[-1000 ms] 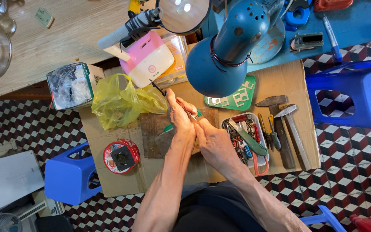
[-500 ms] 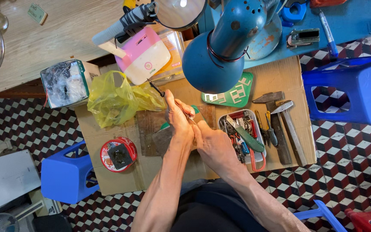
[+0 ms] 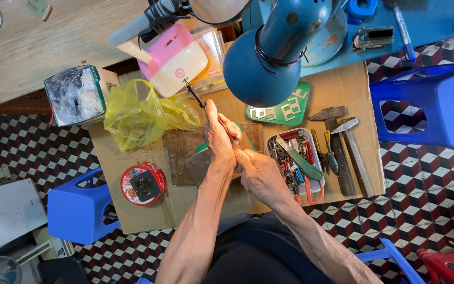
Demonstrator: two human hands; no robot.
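1. A blue desk lamp (image 3: 271, 60) hangs over the upper middle of the frame.
2. A crumpled yellow plastic bag (image 3: 140, 115) lies left of centre on the cardboard sheet (image 3: 148, 215).
3. A round red tin (image 3: 143, 183) sits lower left on that sheet.
4. A tray of small tools (image 3: 296, 160) is right of centre — two hammers (image 3: 345, 144) lie just beside it.
5. A blue plastic stool (image 3: 429, 102) stands at the right edge, another (image 3: 77, 208) at lower left.
6. A pink-and-white box (image 3: 173, 58) rests at upper centre — a green stencil plate (image 3: 279, 110) lies under the lamp.
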